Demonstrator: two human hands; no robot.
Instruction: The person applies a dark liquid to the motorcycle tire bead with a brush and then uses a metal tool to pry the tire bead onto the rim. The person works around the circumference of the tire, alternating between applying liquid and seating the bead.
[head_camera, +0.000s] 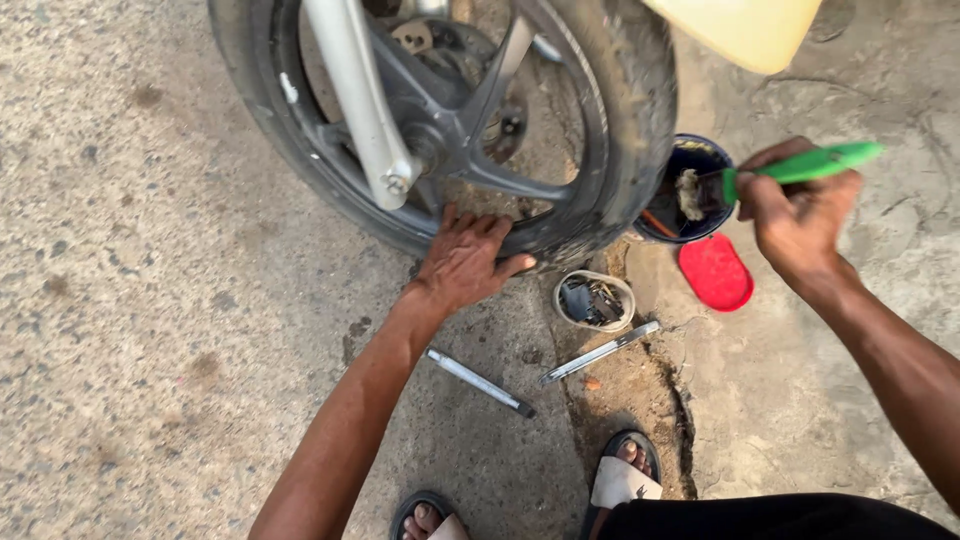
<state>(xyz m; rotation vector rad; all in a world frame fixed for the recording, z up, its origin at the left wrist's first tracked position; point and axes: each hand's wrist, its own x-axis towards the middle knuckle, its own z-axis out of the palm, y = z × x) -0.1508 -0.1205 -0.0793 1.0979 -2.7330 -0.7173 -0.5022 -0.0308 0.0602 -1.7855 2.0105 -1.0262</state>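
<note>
A motorcycle wheel (620, 120) with a black tyre and dark spoked rim stands on the concrete ground. My left hand (465, 260) lies flat on the tyre's lower edge, fingers spread against the rim. My right hand (800, 215) grips a green-handled brush (790, 168) to the right of the wheel. The brush's bristle end, loaded with pale paste, hovers over a round dark tub (695, 160) that sits just beside the tyre.
A red lid (715, 272) lies near the tub. A small open container of metal bits (593, 300) sits below the tyre. Two metal tyre levers (480, 383) (598, 352) lie on the ground. My sandalled feet (625, 475) show at the bottom. A yellow panel (745, 30) hangs above.
</note>
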